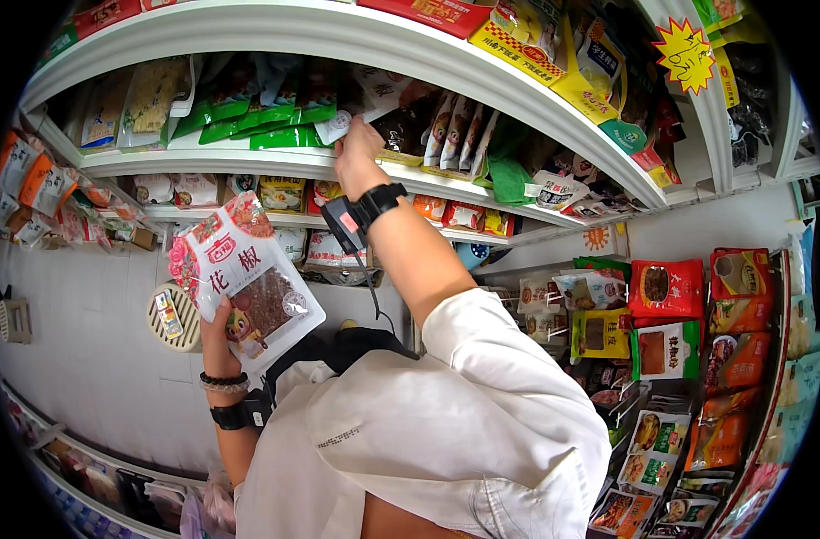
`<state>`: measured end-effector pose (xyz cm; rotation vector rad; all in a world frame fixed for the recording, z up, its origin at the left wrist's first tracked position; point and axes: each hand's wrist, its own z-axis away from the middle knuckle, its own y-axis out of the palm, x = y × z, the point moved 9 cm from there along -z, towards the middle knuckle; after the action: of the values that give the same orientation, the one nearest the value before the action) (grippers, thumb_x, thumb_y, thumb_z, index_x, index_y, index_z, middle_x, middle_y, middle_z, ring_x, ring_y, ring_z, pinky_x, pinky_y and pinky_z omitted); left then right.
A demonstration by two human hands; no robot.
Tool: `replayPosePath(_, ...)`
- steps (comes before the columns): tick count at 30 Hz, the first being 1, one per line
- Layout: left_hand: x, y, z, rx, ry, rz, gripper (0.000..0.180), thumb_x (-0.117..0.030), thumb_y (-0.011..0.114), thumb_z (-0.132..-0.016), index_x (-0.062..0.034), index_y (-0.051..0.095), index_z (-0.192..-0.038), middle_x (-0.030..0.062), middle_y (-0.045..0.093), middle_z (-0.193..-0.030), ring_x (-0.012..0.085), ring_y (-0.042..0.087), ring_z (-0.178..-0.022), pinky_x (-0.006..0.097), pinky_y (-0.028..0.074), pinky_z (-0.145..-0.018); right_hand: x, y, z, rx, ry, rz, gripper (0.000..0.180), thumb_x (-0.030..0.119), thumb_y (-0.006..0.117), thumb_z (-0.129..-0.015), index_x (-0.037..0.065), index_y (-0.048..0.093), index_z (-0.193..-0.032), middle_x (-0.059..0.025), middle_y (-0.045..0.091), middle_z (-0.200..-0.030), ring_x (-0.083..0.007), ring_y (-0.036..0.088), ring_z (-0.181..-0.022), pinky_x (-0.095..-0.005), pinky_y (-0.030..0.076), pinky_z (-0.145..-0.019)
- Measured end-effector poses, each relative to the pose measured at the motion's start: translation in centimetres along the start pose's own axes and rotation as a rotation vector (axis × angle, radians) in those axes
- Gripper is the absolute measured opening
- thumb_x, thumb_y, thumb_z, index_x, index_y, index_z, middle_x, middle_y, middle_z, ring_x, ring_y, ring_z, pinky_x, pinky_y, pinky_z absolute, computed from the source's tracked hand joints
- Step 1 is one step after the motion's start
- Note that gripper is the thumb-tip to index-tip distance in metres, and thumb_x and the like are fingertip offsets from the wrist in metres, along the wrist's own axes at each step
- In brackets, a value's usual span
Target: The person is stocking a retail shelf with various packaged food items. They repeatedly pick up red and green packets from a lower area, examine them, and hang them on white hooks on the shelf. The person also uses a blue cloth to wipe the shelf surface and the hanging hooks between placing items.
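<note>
My left hand (216, 332) grips the lower left edge of a peppercorn packet (264, 314). The packet is white with red floral corners and a window showing reddish-brown contents; it hangs tilted in front of the shelves. My right hand (360, 144) reaches onto the upper shelf, its fingers closed at the corner of a white spice packet (335, 127) with a round seal. Part of that packet and some fingertips are hidden. Green packets (289, 117) lie just to its left, and a row of upright white packets (455, 130) stands to its right.
The white shelf edge (221, 160) runs under my right hand, with more bags on the shelf below. A rack of hanging spice bags (666, 287) stands at the right. On the floor at left is a beige slatted stool (190, 334). A cable (372, 286) hangs from my right wrist.
</note>
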<state>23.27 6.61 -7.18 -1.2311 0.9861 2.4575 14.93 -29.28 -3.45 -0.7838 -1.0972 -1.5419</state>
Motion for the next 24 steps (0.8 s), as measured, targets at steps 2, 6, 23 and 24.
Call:
replayPosePath(2,-0.1,-0.3,-0.5,0.021,-0.011,-0.014,0.032,-0.021,0.057,-0.085,-0.0035,0.05,-0.11,0.0054,0.061,-0.089,0.0138,0.058,-0.082,0.026,0.046,-0.071,0.0,-1.4,0.5,0.078,-0.112,-0.126,0.022,0.024,0.051,-0.089,0.009,0.055,-0.074,0.0021,0.048,-0.065,-0.0083,0.043,-0.057,-0.0228,0.036,-0.051)
replayPosePath(6,-0.9,-0.4,-1.6,0.047,0.012,-0.041,0.029,-0.021,0.056,-0.085,-0.003,0.052,-0.107,0.0054,0.061,-0.087,0.0133,0.058,-0.078,0.025,0.046,-0.069,2.6,-8.3,7.4,0.133,-0.393,0.229,0.024,0.022,0.051,-0.09,0.006,0.053,-0.072,0.0051,0.046,-0.066,-0.0043,0.039,-0.059,-0.0211,0.032,-0.05)
replayPosePath(23,0.8,0.1,-0.8,0.123,-0.09,-0.03,0.039,-0.022,0.056,-0.085,-0.0021,0.046,-0.117,0.008,0.058,-0.102,0.0163,0.058,-0.09,0.028,0.048,-0.077,2.2,-10.3,23.9,1.266,0.597,-0.905,0.054,0.051,0.042,-0.083,0.0,0.05,-0.101,-0.0009,0.046,-0.057,-0.0087,0.037,-0.044,-0.0266,0.032,-0.059)
replayPosePath(24,1.0,0.0,-0.5,0.109,-0.099,-0.019,0.039,-0.022,0.056,-0.085,-0.0022,0.046,-0.117,0.008,0.058,-0.102,0.0164,0.058,-0.09,0.028,0.048,-0.077,2.1,-10.3,24.4,1.318,0.627,-0.955,0.056,0.051,0.042,-0.083,0.0,0.05,-0.103,-0.0015,0.046,-0.058,-0.0091,0.037,-0.045,-0.027,0.032,-0.059)
